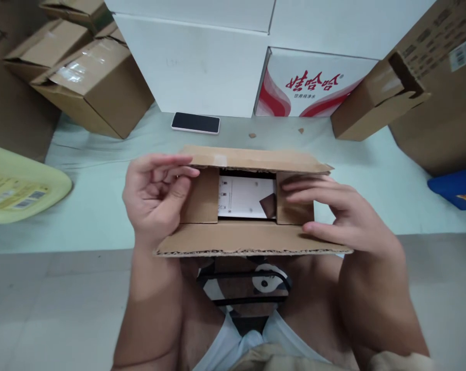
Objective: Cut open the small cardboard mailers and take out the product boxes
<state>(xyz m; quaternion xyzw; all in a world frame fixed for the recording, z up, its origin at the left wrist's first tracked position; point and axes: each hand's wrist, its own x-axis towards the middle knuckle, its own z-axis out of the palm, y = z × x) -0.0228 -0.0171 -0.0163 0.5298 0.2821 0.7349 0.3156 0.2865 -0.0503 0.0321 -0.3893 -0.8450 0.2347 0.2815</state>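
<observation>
1. One pale green tabletop (97, 206) spanned the middle of the frame, with a tiled floor (63, 299) below it.
2. Several white boxes (205, 67) were stacked at the top centre, beside a box with red lettering (313, 95).
3. Brown cartons (113, 87) crowded the upper left.
4. At the centre lay an open carton (252, 237), near and far flaps spread outward, end flaps folded in.
5. A narrow brown box (367, 108) stood at the upper right, its top open.
6. A yellowish bottle (24, 185) entered at the left edge.
7. The right hand (344, 208) was partly open, fingers over the carton's right end flap, thumb apart from them at the near flap.
8. The left hand (155, 193) was half open, fingers loosely curled at the carton's left end; I could not tell how firmly it touched.
9. A printed white item (240, 198) showed inside the carton.
10. A phone (196, 123) lay above centre-left, two brown scraps (252, 135) to its right.
</observation>
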